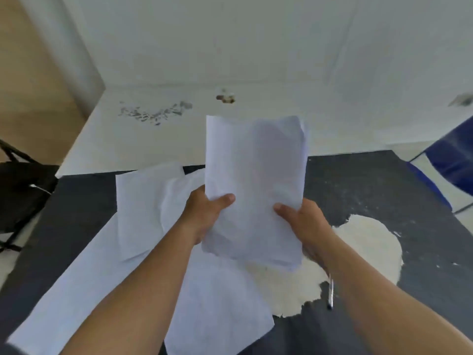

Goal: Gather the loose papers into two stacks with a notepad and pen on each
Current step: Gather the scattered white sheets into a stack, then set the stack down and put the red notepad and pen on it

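Note:
A bundle of white papers (pixel 256 185) stands upright above the dark table (pixel 384 190). My left hand (pixel 204 213) grips its lower left edge, thumb on the front. My right hand (pixel 304 226) grips its lower right edge. Several loose white sheets (pixel 143 208) lie overlapping on the table to the left and below my arms. A pen (pixel 330 294) lies on the table just under my right forearm. No notepad shows.
A large pale worn patch (pixel 368 247) marks the dark tabletop at the right. A white desk (pixel 153 139) butts against the far edge. A black chair (pixel 18 190) stands at the left, a blue chair (pixel 453 160) at the right.

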